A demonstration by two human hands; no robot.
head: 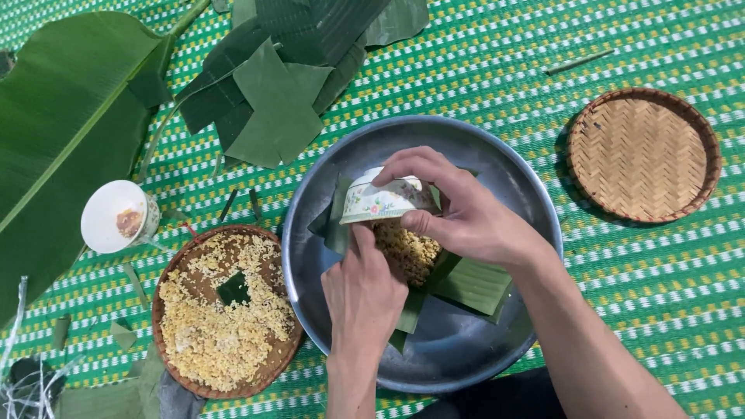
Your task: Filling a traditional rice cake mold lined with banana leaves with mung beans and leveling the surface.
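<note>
Right hand [466,213] grips floral bowl [380,200] tipped over rice [407,250] on banana leaf [473,283]; left hand [363,291] fingers together, pressing leaf edge, inside metal basin [520,186].

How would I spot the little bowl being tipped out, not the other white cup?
Find the big metal basin in the middle. Over the leaves inside it, the right hand tilts a small bowl. Unlike the plain cup, it has painted flowers.

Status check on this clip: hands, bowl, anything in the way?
Right hand tips floral bowl over grain pile. Left hand steadies banana leaf in metal basin. Nothing obstructing.
</note>
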